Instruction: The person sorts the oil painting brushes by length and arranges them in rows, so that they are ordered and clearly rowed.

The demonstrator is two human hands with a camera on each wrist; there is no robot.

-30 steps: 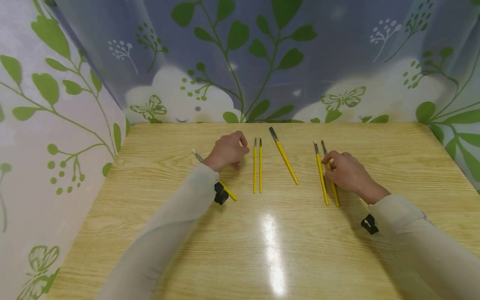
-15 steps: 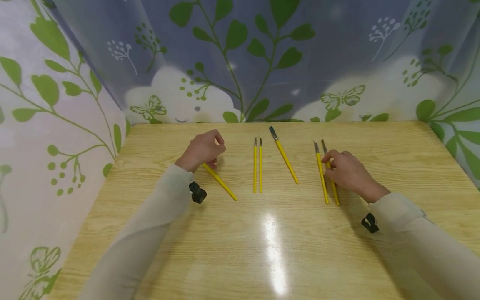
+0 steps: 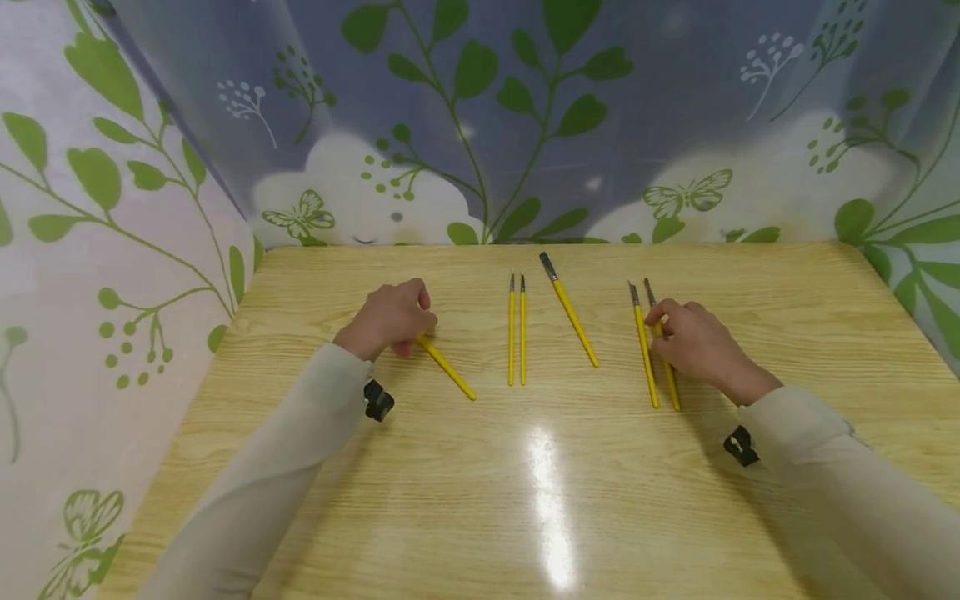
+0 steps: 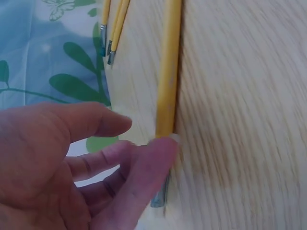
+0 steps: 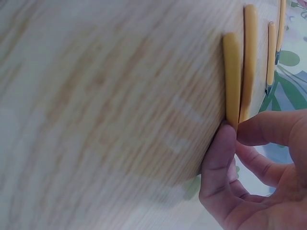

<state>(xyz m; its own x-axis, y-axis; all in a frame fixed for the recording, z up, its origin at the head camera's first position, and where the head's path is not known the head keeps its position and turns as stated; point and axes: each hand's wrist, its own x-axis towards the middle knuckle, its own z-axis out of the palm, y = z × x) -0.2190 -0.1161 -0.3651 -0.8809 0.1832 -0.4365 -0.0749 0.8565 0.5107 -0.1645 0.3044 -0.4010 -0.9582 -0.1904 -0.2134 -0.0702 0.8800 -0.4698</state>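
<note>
Closest in the head view are two pale sleeves, left sleeve [image 3: 262,475] and right sleeve [image 3: 840,471], coming in over a wood-grain table [image 3: 420,517] with a bright glare streak [image 3: 549,508] between them, plus a black clip [image 3: 378,400] hanging under the left cuff and another clip [image 3: 741,446] by the right one. Past that, the right hand [image 3: 701,346] has the outer brush [image 3: 672,390], and going by the right wrist view it's a proper pinch, two digits clamped on either side of the yellow handle. The inner brush [image 3: 646,354] lies right alongside, nearly parallel, both with handle ends toward the person. Over on the other side, the left brush [image 3: 447,367] lies slanted on the table with its bristle end under the left hand [image 3: 390,317]. The left wrist view has one digit crossing that brush by its metal collar and another off to the side, so those tips are apart with a gap between them; can't tell if the crossing one actually touches. Between the hands there are two thin brushes [image 3: 512,342] side by side, close but apart, then the wide brush [image 3: 573,321] tilted, its dark bristles reaching nearest the back edge. Behind everything hangs a blue and white cloth [image 3: 675,92] printed with green leaves and butterflies
</note>
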